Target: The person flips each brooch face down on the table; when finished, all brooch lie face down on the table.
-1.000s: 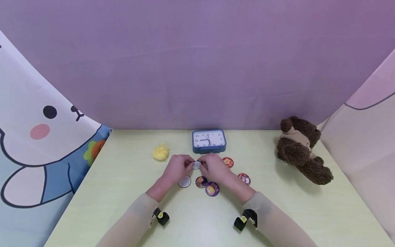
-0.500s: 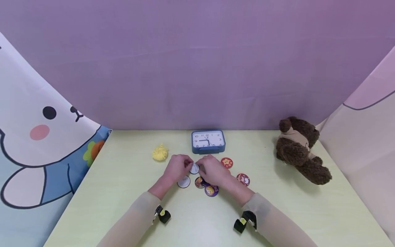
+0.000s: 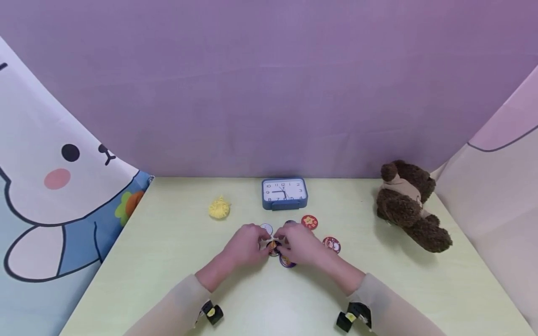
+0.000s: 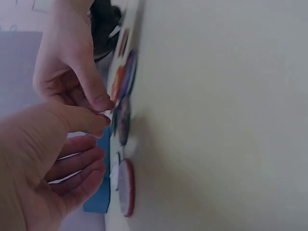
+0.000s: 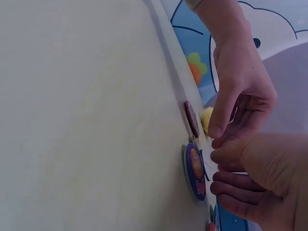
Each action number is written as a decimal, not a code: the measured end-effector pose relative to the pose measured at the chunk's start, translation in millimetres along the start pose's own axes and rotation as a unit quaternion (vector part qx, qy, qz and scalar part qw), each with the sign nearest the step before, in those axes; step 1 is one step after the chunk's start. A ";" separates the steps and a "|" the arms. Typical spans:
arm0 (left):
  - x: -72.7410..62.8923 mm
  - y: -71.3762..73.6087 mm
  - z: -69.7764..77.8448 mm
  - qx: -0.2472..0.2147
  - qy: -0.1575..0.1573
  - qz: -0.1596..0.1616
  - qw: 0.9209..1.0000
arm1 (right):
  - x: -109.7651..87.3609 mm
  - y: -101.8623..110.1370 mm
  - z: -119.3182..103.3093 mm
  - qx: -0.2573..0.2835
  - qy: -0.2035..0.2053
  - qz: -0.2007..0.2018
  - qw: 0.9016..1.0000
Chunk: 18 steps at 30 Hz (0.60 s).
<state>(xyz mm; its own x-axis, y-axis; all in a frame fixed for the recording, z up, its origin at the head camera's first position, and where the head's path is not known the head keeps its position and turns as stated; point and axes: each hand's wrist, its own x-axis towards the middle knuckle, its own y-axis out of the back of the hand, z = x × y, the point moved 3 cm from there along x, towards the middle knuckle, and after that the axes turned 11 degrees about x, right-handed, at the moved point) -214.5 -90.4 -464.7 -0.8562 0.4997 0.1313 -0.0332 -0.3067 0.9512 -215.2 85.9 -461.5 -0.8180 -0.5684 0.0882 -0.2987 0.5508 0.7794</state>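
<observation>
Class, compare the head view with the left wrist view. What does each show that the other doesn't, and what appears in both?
Only the head view: the yellow yarn ball, the printed rabbit on the backdrop and the numbered face of the blue clock.

Only the left wrist view: a pale, red-edged disc, apparently covered by the left hand in the head view.

Both: the left hand, the right hand, the purple disc and the clock's blue body.

Six-plus badges (image 3: 309, 222), one clock (image 3: 284, 191), one bear (image 3: 401, 208)
</observation>
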 end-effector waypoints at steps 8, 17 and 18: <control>-12.2 -8.8 7.7 0.043 -0.013 -0.014 0.999 | -15.8 -4.3 2.5 0.015 -0.015 -0.013 1.000; -9.9 -12.4 9.7 0.054 -0.033 0.012 0.998 | -6.0 -6.7 4.1 0.018 -0.033 -0.005 0.999; -9.7 -11.9 9.8 0.055 -0.038 0.015 0.998 | -5.2 -6.8 4.7 0.024 -0.036 -0.009 0.999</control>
<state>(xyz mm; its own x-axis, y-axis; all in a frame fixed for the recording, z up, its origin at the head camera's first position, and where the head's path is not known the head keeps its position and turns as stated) -200.8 -83.6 -474.6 -0.8145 0.5527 0.1761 0.0516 -0.2332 0.9710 -211.2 87.9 -470.2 -0.8444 -0.5350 0.0284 -0.3359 0.5700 0.7499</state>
